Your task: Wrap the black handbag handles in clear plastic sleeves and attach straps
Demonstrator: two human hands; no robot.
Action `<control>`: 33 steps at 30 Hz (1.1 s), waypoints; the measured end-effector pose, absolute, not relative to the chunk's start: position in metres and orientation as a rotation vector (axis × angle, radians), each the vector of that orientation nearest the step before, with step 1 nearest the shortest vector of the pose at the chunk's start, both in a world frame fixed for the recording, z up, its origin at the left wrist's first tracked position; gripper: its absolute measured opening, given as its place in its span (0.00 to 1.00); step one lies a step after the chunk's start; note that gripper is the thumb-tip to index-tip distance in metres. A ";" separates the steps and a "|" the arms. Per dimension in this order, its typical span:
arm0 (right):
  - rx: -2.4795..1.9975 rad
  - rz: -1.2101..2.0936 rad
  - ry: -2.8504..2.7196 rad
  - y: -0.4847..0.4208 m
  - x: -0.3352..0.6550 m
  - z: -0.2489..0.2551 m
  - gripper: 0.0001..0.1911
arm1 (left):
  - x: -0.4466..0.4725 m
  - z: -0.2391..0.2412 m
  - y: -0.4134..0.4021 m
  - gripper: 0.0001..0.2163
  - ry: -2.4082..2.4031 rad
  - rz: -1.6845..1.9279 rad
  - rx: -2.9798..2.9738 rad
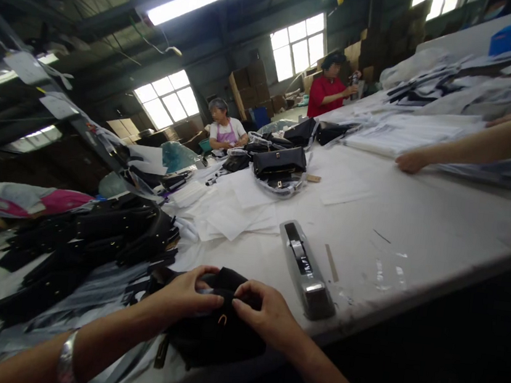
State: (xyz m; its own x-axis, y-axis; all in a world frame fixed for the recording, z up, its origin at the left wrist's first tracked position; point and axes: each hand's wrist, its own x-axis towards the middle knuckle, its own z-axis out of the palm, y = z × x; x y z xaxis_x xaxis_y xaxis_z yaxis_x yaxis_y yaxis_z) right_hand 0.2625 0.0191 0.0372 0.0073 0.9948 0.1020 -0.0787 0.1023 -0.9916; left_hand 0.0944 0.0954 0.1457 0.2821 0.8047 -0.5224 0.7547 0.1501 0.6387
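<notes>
A black handbag (218,342) with a small gold-coloured fitting lies at the table's near edge, right in front of me. My left hand (193,296) is closed on the bag's upper edge, thumb toward the middle; a bit of pale material shows by the thumb. Thumb and fingertips of my right hand (263,313) pinch the same upper edge, just right of the left thumb. Whatever lies between those right fingertips, besides the bag's edge, is too small to make out. A grey tape dispenser (306,272) rests on the table right of the bag.
The white table (420,218) bears paper sheets (235,207), finished black bags (280,163) and a heap of black bags (106,229) at left. A co-worker's arm (465,149) reaches in from the right over white plastic. Other people sit or stand farther back.
</notes>
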 end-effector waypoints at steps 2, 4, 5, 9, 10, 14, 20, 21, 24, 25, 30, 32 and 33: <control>-1.075 1.175 -1.176 0.020 0.261 0.035 0.07 | 0.095 0.146 0.098 0.35 1.470 0.031 1.590; -1.075 1.186 -1.156 0.020 0.260 0.033 0.08 | 0.094 0.147 0.099 0.32 1.444 0.001 1.603; -1.072 1.195 -1.147 0.020 0.260 0.033 0.08 | 0.094 0.147 0.100 0.31 1.433 -0.009 1.614; -1.027 1.231 -1.131 0.021 0.260 0.032 0.08 | 0.094 0.146 0.102 0.29 1.421 -0.034 1.698; -1.026 1.233 -1.126 0.021 0.259 0.032 0.09 | 0.095 0.147 0.102 0.28 1.430 -0.048 1.723; -1.069 1.214 -1.124 0.021 0.257 0.032 0.08 | 0.102 0.150 0.104 0.26 1.496 -0.139 1.840; -1.055 1.223 -1.079 0.021 0.256 0.034 0.07 | 0.110 0.155 0.105 0.26 1.532 -0.149 1.782; -1.052 1.230 -1.068 0.021 0.256 0.035 0.06 | 0.110 0.154 0.105 0.25 1.533 -0.132 1.764; -1.050 1.265 -1.062 0.022 0.259 0.037 0.05 | 0.108 0.149 0.104 0.24 1.521 -0.090 1.727; -1.049 1.277 -1.066 0.022 0.259 0.037 0.05 | 0.107 0.148 0.103 0.25 1.513 -0.076 1.713; -1.063 1.273 -1.051 0.024 0.258 0.033 0.05 | 0.106 0.143 0.102 0.25 1.500 -0.029 1.668; -1.052 1.276 -1.027 0.026 0.256 0.030 0.05 | 0.105 0.142 0.104 0.24 1.481 -0.028 1.669; -1.042 1.286 -1.013 0.027 0.256 0.030 0.05 | 0.104 0.142 0.105 0.23 1.466 -0.033 1.672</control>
